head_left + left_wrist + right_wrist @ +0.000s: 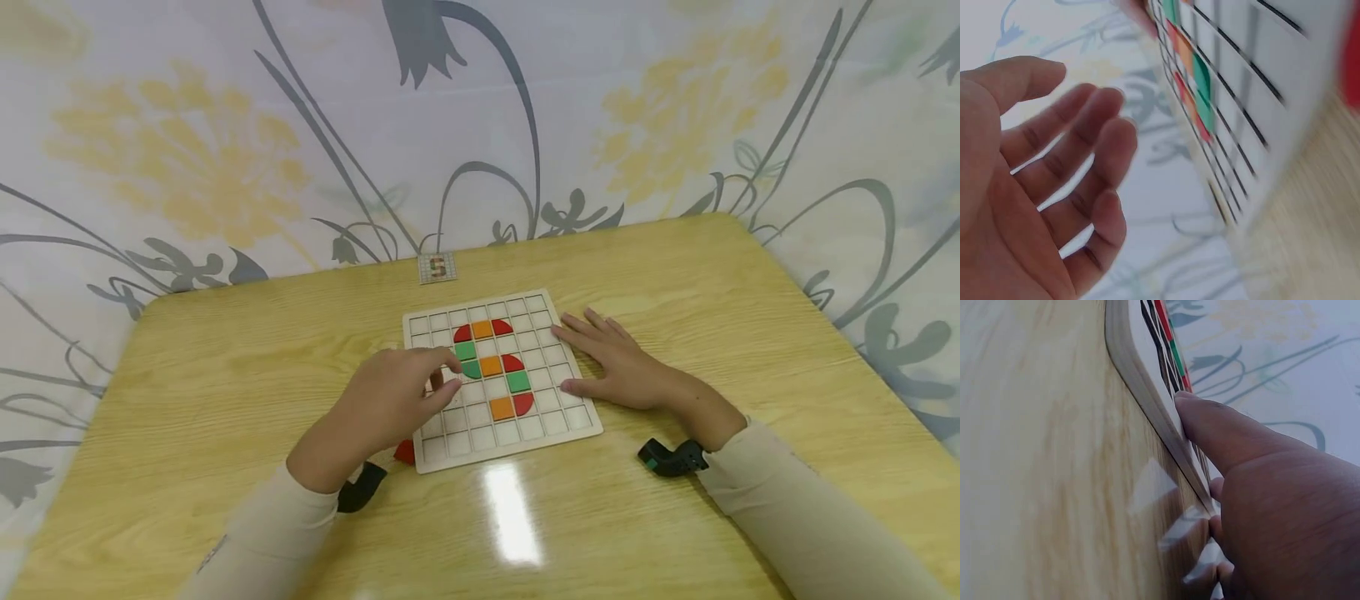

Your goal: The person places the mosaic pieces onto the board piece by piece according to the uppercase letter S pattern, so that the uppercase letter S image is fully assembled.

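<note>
A pale square grid board (483, 437) lies on the table. Red rounded pieces (524, 405), orange squares (502, 408) and green pieces (518, 382) form an S-like shape in its cells. Over the board's left part hovers my left hand (390, 396), thumb and forefinger bent toward each other but apart. The left wrist view shows that hand (1054, 169) holding nothing, fingers loosely curved. My right hand (626, 362) rests at the board's right edge with fingers spread; in the right wrist view its thumb (1210, 422) touches the rim.
A red piece (405, 452) lies by the board's lower left corner, partly hidden by the left arm. Behind the board is a small card (437, 267) bearing a similar coloured pattern. A floral-patterned cloth (480, 125) rises behind the table. Black devices (671, 458) sit at both wrists.
</note>
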Tool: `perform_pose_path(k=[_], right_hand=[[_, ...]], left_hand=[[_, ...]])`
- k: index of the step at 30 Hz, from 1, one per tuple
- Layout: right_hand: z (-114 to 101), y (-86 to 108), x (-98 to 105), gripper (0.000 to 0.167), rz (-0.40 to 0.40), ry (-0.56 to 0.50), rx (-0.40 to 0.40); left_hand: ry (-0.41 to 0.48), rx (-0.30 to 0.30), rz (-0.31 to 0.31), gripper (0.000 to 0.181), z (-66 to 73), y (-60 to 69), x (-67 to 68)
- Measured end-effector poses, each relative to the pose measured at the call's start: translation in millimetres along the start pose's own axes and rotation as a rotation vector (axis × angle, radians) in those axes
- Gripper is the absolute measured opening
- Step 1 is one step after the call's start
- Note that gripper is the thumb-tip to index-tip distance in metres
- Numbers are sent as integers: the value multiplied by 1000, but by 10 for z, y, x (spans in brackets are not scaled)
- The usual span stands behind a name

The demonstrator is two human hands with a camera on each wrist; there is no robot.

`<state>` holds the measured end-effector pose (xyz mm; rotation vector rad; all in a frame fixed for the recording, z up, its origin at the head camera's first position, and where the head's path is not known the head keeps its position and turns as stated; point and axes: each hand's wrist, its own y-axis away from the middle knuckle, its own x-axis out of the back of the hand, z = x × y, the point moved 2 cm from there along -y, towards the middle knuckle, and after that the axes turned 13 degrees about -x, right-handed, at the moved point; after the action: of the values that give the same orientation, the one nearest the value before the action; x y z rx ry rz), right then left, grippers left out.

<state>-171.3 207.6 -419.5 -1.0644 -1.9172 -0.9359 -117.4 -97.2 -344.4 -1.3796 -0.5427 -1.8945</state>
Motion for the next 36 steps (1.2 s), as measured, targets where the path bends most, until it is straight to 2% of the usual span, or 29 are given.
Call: perform_pose_path(k=[5, 9, 14, 20, 30, 36], right_hand=[[-9, 13, -11, 83, 4, 3, 4], [-3, 16, 12, 82, 3, -11, 1], [19, 13, 3, 82, 3, -7, -4], [10, 5, -26, 83, 5, -6, 1], [-10, -4, -23, 82, -2, 8, -3], [-16, 2, -10, 82, -2, 2, -3]], left_hand=[[101, 47, -24, 15, -150, 265, -23], [153, 78, -66, 9, -244, 370, -68], [191, 66, -113, 4, -296, 415, -100], [240, 68, -156, 8, -339, 482, -98], [242, 75, -205, 26, -398, 537, -133], [237, 67, -216, 26, -420, 535, -151]])
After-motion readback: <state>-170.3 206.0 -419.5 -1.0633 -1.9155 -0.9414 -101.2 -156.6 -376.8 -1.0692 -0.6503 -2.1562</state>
